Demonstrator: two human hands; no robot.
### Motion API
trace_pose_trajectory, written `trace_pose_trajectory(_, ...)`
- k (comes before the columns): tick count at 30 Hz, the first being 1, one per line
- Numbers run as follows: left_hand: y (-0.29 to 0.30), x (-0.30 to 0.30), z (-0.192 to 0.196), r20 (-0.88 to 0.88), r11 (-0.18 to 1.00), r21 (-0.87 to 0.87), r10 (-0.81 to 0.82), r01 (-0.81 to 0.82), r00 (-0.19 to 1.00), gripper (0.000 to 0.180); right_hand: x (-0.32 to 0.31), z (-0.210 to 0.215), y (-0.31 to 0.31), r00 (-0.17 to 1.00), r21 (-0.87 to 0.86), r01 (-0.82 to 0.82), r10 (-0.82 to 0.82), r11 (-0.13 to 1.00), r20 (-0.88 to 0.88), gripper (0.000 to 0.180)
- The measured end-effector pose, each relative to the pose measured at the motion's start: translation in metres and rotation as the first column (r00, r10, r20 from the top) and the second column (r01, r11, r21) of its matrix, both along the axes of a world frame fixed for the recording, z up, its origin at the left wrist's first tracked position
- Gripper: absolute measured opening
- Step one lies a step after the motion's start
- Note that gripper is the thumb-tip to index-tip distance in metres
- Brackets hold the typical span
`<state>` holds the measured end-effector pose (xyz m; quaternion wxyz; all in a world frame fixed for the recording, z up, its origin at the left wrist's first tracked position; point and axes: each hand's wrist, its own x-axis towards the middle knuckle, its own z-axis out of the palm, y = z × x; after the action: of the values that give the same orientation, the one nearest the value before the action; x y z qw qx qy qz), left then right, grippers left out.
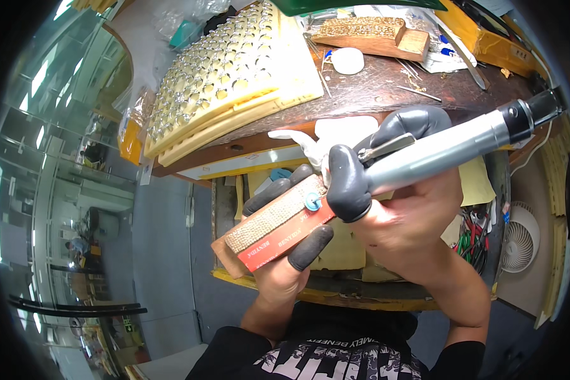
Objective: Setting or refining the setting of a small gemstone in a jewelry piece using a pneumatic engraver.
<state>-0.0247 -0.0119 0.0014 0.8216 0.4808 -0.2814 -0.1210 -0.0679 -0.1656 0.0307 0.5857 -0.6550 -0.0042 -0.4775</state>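
Head camera: your left hand [282, 277] grips a wooden block [227, 258] in front of you, thumb along the near side and fingers curled over the far side, parted only by the block's width. On the block lies a woven gold-coloured strip [266, 218], with red tape [282, 246] along the side nearest you. Both slant, the upper right end close to your other hand.

Your right hand [411, 212] is wrapped around a silver rotary handpiece [446, 152], fingers closed on its barrel below the metal lever [389, 147], thumb near the front end. Its small blue disc [312, 201] sits at the strip's upper right end, by the edge with the tape; you cannot tell from here whether it presses on the metal. Dark covers sheathe fingers on both your hands. A crumpled white piece [307, 147] shows just beyond them.

Past your hands, the bench [380, 95] carries a pale board [215, 69] with rows of shiny round pieces at the left, another wooden block [367, 44] bearing a gold strip, and a white round lid [348, 61]. Beneath your forearms is an open drawer [361, 304] with a yellow rim.
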Motion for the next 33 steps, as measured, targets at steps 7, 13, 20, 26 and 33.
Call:
trace_pose_trajectory(7, -0.0018, -0.0009, 0.0004, 0.026, 1.000, -0.029, 0.005, -0.004, 1.000, 0.070, -0.0040, 0.0023, -0.0016, 0.999, -0.039, 0.010, -0.012, 0.999, -0.050, 0.032)
trace_pose_trajectory(13, -0.0057, -0.0004, 0.0027, 0.127, 0.993, -0.111, -0.031, 0.045, 0.991, 0.070, 0.0008, -0.0013, -0.0018, 1.000, -0.045, 0.012, -0.012, 0.999, 0.002, 0.029)
trace_pose_trajectory(20, -0.0028, -0.0026, -0.0001, 0.008, 0.999, -0.031, 0.014, -0.014, 1.000, 0.071, -0.0009, -0.0022, -0.0017, 1.000, -0.062, 0.018, -0.019, 0.998, -0.004, 0.034)
trace_pose_trajectory(26, -0.0057, -0.0023, 0.0002, 0.094, 0.994, -0.107, -0.018, 0.028, 0.995, 0.072, 0.0017, -0.0020, -0.0017, 0.999, -0.072, 0.013, -0.009, 0.997, 0.047, 0.040)
trace_pose_trajectory(33, -0.0072, -0.0052, 0.0015, -0.009, 0.998, -0.062, 0.017, -0.018, 1.000, 0.071, 0.0029, -0.0016, -0.0040, 0.998, -0.119, 0.042, -0.035, 0.992, 0.055, 0.036)
